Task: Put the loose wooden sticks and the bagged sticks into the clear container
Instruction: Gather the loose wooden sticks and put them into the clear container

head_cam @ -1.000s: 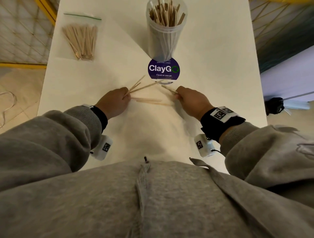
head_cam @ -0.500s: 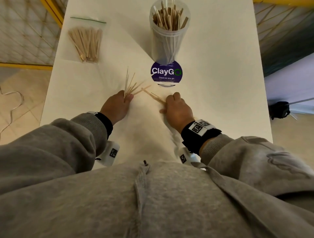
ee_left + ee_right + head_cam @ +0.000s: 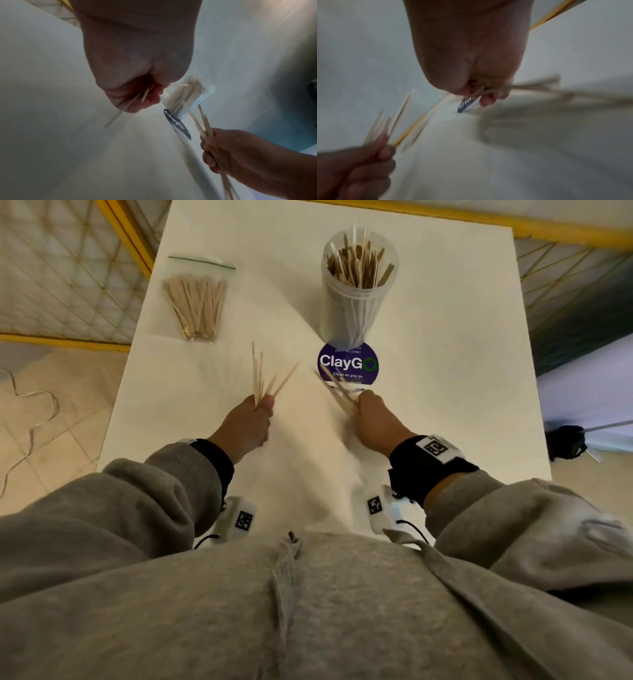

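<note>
My left hand (image 3: 251, 421) grips a fan of several thin wooden sticks (image 3: 262, 376) that point up and away from me, lifted off the white table (image 3: 445, 371). My right hand (image 3: 373, 419) grips another bunch of sticks (image 3: 337, 392), blurred, slanting toward the purple sticker. The clear container (image 3: 358, 289) stands upright at the far centre, holding many sticks. A clear zip bag of sticks (image 3: 197, 302) lies flat at the far left. In the left wrist view the left hand (image 3: 137, 97) curls round its sticks, with the right hand (image 3: 228, 151) and its bunch at lower right.
A round purple ClayGo sticker (image 3: 347, 364) lies on the table just in front of the container. Yellow-framed netting (image 3: 68, 275) borders the table on the left and far side. A cable (image 3: 30, 419) lies on the tiled floor at left.
Both hands have gathered the loose sticks off the table and lifted them. The left bunch swung from lying sideways to pointing up; the right hand moved back to the right with its bunch.
</note>
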